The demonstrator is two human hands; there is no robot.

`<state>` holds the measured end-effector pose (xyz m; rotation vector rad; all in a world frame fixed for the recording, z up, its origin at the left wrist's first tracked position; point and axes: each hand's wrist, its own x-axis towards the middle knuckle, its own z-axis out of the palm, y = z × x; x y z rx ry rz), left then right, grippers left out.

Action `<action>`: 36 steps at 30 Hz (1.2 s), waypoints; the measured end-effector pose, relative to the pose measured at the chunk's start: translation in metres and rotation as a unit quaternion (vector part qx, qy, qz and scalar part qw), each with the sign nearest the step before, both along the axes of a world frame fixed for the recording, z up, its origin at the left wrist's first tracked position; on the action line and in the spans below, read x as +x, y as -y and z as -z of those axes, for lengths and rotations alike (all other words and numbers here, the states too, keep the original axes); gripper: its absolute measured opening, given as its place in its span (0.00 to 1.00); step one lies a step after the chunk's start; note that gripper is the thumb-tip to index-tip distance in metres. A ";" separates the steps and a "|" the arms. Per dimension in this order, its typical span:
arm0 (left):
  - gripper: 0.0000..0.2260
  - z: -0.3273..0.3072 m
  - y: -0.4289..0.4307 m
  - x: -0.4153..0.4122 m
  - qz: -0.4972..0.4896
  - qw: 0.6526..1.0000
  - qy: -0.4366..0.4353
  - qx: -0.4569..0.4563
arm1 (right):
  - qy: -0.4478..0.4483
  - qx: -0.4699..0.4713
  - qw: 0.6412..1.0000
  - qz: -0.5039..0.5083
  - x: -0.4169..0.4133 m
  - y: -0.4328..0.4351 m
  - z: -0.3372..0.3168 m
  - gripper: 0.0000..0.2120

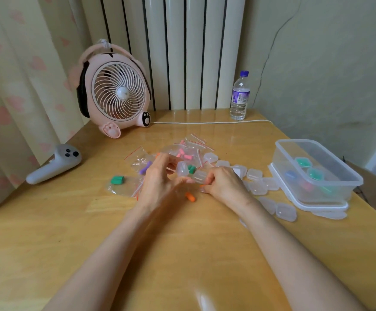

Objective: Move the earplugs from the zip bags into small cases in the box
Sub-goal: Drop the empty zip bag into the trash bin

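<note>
1. Two hands meet over the middle of the table; the left hand curls its fingers round an open small case, and the right hand grips its other half (some orange shows under the fingertips; I cannot tell if it is an earplug).
2. One orange earplug lies loose on the table, just below the hands; more are in the zip bags behind, and filled cases sit in the box at the right.
3. I judge the earplug very light, soft, springy foam; a gentle pinch at its middle should do; too hard will squash it.
4. It lies flat; its long axis runs slantwise, from far-left to near-right; which end is the tip is too small to see.
</note>
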<state>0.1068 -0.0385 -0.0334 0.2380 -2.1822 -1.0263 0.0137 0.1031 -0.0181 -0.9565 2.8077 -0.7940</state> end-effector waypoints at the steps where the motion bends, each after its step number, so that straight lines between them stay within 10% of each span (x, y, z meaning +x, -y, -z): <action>1: 0.18 -0.001 0.000 0.001 0.000 1.000 0.007 0.020 | -0.001 -0.016 1.000 0.004 0.000 0.000 -0.001 0.06; 6: 0.19 -0.004 0.003 0.002 -0.040 0.998 0.026 0.034 | 0.094 -0.116 0.984 -0.098 0.008 0.008 0.002 0.10; 14: 0.18 -0.005 0.003 0.004 -0.013 0.998 0.062 0.018 | -0.007 -0.057 0.992 -0.113 0.010 0.007 0.004 0.07; 21: 0.15 -0.005 0.000 0.006 0.079 0.992 0.093 0.006 | 0.052 -0.284 0.954 -0.082 0.003 -0.005 -0.018 0.09; 36: 0.18 -0.008 -0.009 0.004 0.148 0.977 0.055 0.141 | -0.029 -0.286 0.954 -0.089 -0.005 0.005 -0.002 0.06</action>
